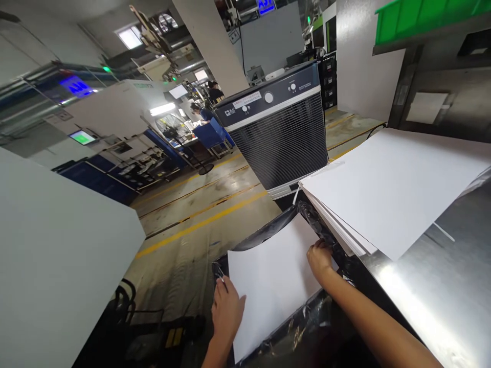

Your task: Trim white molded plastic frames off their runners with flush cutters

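Observation:
A white sheet (270, 276) lies inside an open container lined with a black plastic bag (264, 232), its far edge curving up. My left hand (227, 309) is at the sheet's left edge, fingers extended along the bag's rim and thumb apart over the sheet. On the opposite side, my right hand (320, 260) has its fingers curled at the sheet's right edge, close against the black plastic; its fingertips are partly hidden. To the right, a stack of large white sheets (399, 179) rests on a metal table (441, 291), overhanging its near-left edge.
Beyond the container stands a black air cooler (284, 138). A white panel (57, 255) fills the left side. At upper right, a green bin (429, 23) sits on a shelf. People (203, 112) work far off near machines. Yellow lines (207, 222) cross the floor.

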Available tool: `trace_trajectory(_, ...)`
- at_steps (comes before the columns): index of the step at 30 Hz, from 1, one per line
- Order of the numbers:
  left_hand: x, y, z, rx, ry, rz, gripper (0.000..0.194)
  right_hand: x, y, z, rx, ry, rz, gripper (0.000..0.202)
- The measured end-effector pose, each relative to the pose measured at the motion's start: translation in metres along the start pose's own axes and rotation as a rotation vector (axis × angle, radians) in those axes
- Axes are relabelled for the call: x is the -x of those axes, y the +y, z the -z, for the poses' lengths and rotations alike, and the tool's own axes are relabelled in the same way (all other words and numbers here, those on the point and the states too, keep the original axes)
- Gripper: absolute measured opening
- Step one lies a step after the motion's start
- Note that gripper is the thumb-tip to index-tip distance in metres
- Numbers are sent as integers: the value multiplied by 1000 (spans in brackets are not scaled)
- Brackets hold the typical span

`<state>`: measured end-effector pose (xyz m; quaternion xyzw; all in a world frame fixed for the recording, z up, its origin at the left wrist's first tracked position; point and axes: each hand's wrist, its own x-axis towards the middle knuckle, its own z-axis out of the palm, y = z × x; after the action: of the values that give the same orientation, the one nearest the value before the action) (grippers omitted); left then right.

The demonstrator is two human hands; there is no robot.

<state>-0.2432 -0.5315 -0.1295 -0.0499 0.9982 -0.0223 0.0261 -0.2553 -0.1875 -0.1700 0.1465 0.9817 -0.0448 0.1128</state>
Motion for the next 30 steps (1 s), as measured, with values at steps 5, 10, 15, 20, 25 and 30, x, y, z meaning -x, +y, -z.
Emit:
trace_trajectory(5,0,15,9,-150,68,-19,81,15,-9,-16,-16,10,23,44)
trace_trajectory(10,-26,61,11,-123,-65,-231,69,20,-5,-31,-44,-58,7,53)
trace_trajectory(15,-75,197,-13,17,-213,-637,79,18,-1,-35,-62,-90,27,55)
trace_trajectory(20,-119,292,-32,35,-280,-727,81,18,4,-30,-69,-136,57,47)
trace_trajectory(25,-139,294,-43,7,-330,-727,73,23,10,-30,-79,-180,57,45)
trace_trajectory(30,-142,292,-48,15,-308,-777,69,25,10,-38,-87,-191,-17,43)
